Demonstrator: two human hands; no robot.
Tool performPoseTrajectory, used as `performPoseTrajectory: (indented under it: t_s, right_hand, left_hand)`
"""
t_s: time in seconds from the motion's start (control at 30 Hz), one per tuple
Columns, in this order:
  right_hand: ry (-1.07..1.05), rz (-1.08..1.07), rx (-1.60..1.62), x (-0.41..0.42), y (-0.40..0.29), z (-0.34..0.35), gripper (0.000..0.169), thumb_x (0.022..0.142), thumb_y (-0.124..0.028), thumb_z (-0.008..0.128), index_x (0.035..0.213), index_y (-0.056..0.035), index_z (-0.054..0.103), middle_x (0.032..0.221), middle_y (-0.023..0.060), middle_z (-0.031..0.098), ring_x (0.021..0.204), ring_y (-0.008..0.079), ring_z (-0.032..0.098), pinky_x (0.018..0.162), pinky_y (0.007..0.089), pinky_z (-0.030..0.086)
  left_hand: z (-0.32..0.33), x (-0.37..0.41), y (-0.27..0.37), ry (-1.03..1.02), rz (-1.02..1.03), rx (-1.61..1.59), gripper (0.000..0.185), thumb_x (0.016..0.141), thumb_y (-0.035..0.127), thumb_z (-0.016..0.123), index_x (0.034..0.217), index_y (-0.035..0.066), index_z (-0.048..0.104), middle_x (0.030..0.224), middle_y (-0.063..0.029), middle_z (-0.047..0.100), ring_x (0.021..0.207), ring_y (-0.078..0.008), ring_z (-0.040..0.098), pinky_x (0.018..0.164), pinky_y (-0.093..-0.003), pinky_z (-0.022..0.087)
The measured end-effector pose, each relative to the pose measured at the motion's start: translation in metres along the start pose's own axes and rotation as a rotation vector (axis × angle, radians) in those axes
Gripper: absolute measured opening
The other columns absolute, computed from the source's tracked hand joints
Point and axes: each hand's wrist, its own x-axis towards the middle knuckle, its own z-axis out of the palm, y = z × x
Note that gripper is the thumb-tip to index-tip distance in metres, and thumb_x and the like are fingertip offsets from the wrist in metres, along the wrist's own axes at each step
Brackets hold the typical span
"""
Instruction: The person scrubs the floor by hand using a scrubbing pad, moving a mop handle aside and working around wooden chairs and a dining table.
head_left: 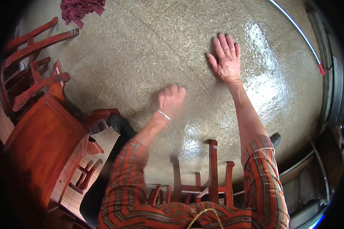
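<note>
My right hand (226, 63) is spread palm down at the wet, speckled floor (149, 51), with its fingers extended and nothing seen in it. Whether the palm bears on the floor is hard to judge. My left hand (172, 98), a silver bangle at its wrist, is curled and blurred, lower and to the left. Its palm side is hidden, so I cannot tell whether it holds something. Bright reflections of light lie on the wet floor to the right of my right forearm.
Red-brown wooden chairs (40, 43) and a wooden panel (46, 126) crowd the left. Wooden legs (213, 171) stand just before my body. A maroon bundle of cloth strips (81, 10) lies at upper left. A metal pole (299, 27) with a red end lies at upper right.
</note>
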Motion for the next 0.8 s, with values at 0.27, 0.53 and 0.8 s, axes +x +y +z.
performPoseTrajectory:
  t_s: [0.27,0.53,0.8]
  right_hand:
    - [0.039,-0.023,-0.003,-0.003,-0.002,0.008,0.061,0.09,-0.044,0.059,0.141,-0.012,0.046,0.15,0.0094,0.04,0.14,0.0325,0.033,0.113,0.0542,0.024]
    - [-0.015,0.0,0.018,0.0,0.002,-0.004,0.061,0.091,-0.043,0.058,0.141,-0.0118,0.046,0.151,0.0095,0.038,0.142,0.0321,0.03,0.114,0.0543,0.022]
    - [-0.029,0.012,0.022,-0.003,0.005,-0.006,0.061,0.09,-0.042,0.06,0.141,-0.0125,0.046,0.151,0.0089,0.038,0.142,0.0312,0.03,0.114,0.0539,0.022]
  left_hand:
    - [-0.019,0.193,-0.25,0.062,-0.403,0.404,0.026,0.099,0.024,0.045,0.085,0.006,0.059,0.074,-0.0128,0.065,0.063,-0.0282,0.066,0.052,-0.0386,0.052]
    - [0.0,0.14,-0.138,0.144,-0.34,0.241,0.037,0.1,0.039,0.047,0.078,0.009,0.052,0.061,-0.0059,0.055,0.041,-0.0184,0.05,0.035,-0.0309,0.044]
    - [0.002,0.157,-0.111,0.234,-0.257,0.192,0.033,0.102,0.029,0.043,0.079,0.007,0.052,0.069,-0.008,0.052,0.052,-0.0146,0.046,0.043,-0.0283,0.043]
